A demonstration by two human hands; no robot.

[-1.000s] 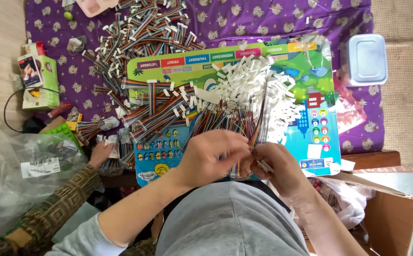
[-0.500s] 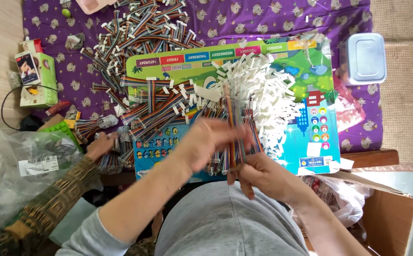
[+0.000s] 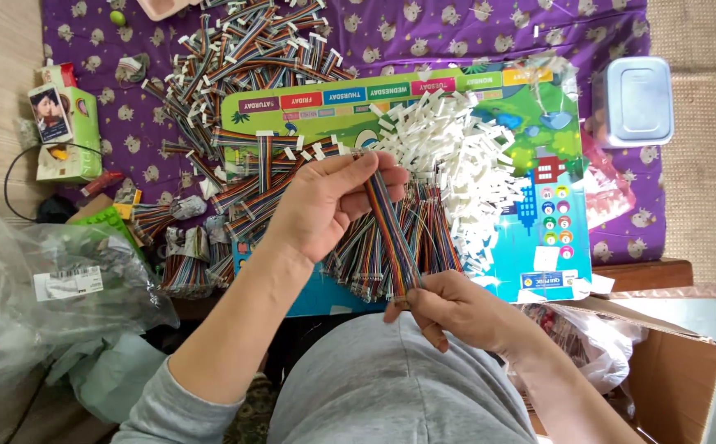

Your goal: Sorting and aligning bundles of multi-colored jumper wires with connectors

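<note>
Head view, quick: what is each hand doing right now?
Left hand: closed, pinching the upper end of a rainbow ribbon cable.
Right hand: closed, gripping the lower end of the same cable.

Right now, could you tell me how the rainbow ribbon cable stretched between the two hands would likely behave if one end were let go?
The ribbon cable would probably flop: it is thin and flat, held straight only between the left hand and right hand. It looks light. It seems unlikely to roll, like the flat cables in the loose cable pile.

A rainbow-striped ribbon cable (image 3: 391, 230) — flat, stretched taut and slanting — spans between both hands above the heaped cable pile (image 3: 399, 247).
</note>
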